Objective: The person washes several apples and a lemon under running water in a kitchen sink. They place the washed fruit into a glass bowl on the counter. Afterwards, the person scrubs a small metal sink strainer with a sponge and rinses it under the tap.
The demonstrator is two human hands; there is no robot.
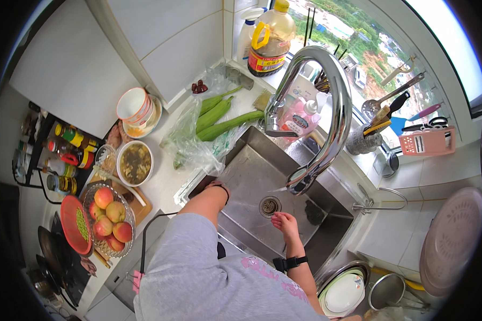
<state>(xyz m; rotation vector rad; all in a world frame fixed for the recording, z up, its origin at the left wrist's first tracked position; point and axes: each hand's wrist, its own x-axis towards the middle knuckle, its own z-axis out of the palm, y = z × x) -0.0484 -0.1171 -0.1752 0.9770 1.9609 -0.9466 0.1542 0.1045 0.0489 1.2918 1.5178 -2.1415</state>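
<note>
My left hand (217,185) reaches down at the sink's left wall; the forearm and wrist hide most of it, so its fingers and any hold do not show. Over the stainless steel sink (245,168), close to the drain strainer (270,206), my right hand (285,224) is held with its fingers curled loosely together and nothing seen in them. The chrome faucet (341,100) arches above, its spout near the drain. Beside the sink's upper left edge lie long green loofah gourds (229,126), partly on a clear plastic bag (184,146). A dark scrubber (314,212) rests in the sink.
A white bowl of soup (135,163), a glass bowl of peaches (114,211) and a red basket of green beans (74,224) stand left. A pink soap bottle (301,118) is behind the faucet. Stacked plates (343,295) and a metal strainer (387,291) are at lower right.
</note>
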